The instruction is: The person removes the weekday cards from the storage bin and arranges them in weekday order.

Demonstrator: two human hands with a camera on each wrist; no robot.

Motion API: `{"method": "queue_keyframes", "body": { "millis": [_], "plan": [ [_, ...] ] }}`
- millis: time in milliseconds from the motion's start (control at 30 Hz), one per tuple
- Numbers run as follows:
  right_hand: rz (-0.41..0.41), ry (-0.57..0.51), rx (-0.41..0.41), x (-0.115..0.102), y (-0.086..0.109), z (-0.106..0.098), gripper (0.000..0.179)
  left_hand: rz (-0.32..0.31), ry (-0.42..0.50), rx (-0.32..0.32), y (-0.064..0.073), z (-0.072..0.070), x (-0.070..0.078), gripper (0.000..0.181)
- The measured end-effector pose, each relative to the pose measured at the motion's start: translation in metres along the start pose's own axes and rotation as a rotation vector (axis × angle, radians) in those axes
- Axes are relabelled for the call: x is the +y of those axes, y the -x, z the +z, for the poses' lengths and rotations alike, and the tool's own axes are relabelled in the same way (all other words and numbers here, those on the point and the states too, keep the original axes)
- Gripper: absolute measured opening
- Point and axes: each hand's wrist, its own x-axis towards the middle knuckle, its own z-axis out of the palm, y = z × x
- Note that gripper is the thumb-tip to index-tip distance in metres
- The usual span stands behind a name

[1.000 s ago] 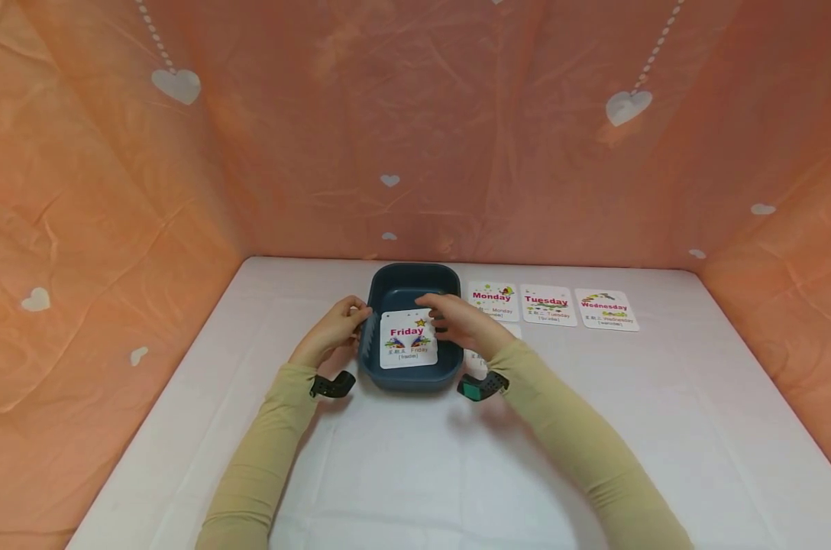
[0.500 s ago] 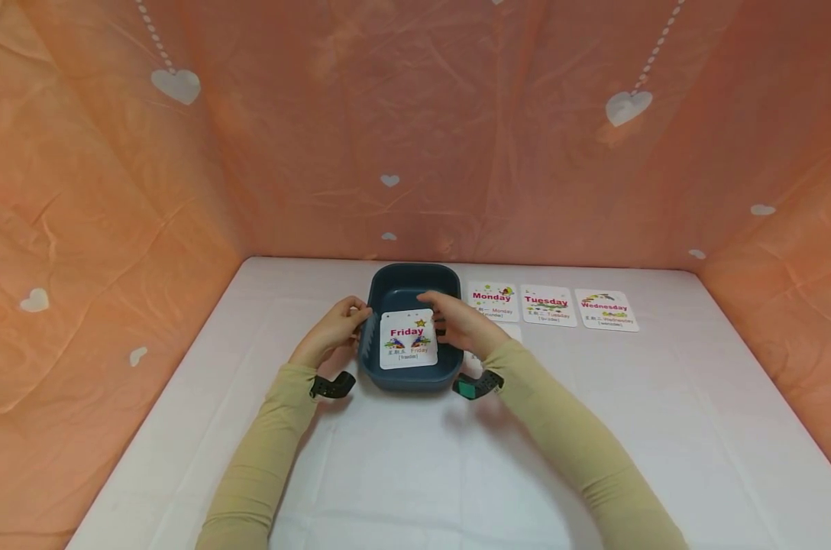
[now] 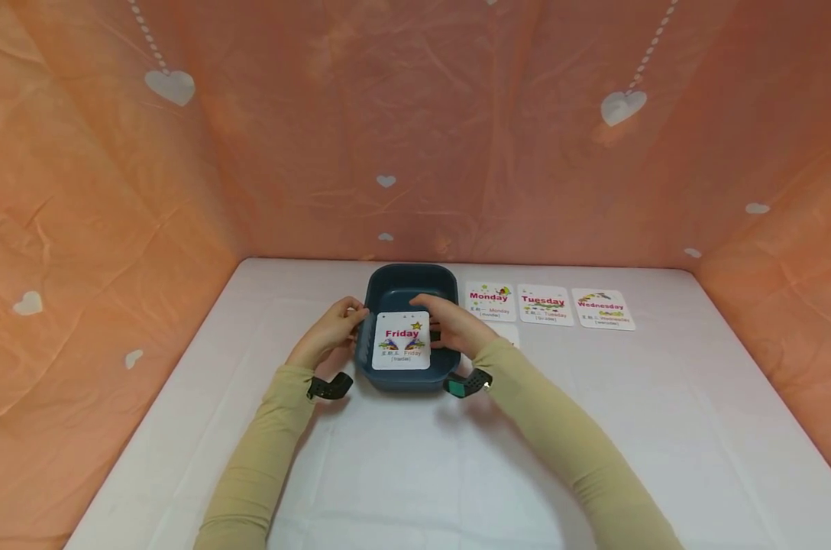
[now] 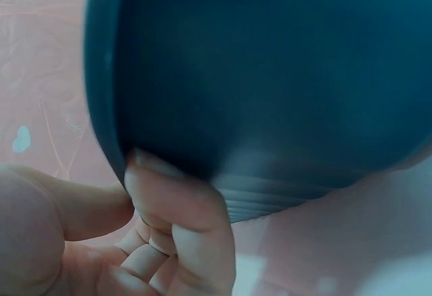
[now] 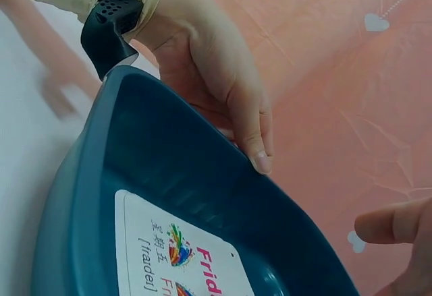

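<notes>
A dark blue plastic storage box [image 3: 405, 380] with rounded corners stands on the table. My left hand [image 3: 329, 332] pinches its left rim; in the left wrist view the thumb and index finger [image 4: 179, 201] close on the wall. Inside the box, the white Friday card [image 3: 402, 359] lies face up. My right hand [image 3: 451, 325] reaches over the box's right side, its fingertips at the card's right edge. In the right wrist view its thumb [image 5: 391, 222] is extended, apart from the card [image 5: 175, 255], and its other fingers are mostly out of frame.
Right of the box, the Monday card [image 3: 489, 304], Tuesday card [image 3: 544, 307] and Wednesday card [image 3: 603, 309] lie in a row on the white-covered table [image 3: 402, 473]. Another card [image 3: 509, 333] is mostly hidden behind the right hand. An orange curtain [image 3: 285, 168] surrounds the table.
My right hand has moved slightly left and closer to the Friday card's right edge. The left hand keeps its pinch on the box. The head view has shifted a little.
</notes>
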Motion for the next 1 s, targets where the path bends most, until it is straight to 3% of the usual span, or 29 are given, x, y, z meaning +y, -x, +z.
{"method": "queue_keyframes", "body": {
  "millis": [200, 400, 800, 1000],
  "plan": [
    [0.025, -0.048, 0.059, -0.0017, -0.0019, 0.0023, 0.069, -0.005, 0.007, 0.004, -0.0001, -0.0009, -0.0003, 0.020],
    [0.027, -0.047, 0.110, -0.0018, -0.0034, 0.0039, 0.056, -0.004, -0.003, 0.007, 0.0002, -0.0009, -0.0008, 0.018],
    [-0.008, -0.022, 0.054, -0.0031, 0.0033, 0.0067, 0.064, -0.018, -0.016, 0.016, 0.0043, -0.0008, -0.0002, 0.019],
    [-0.046, 0.055, 0.019, -0.0048, 0.0044, 0.0047, 0.051, -0.017, -0.018, 0.011, 0.0032, -0.0013, 0.0006, 0.017]
  ]
}}
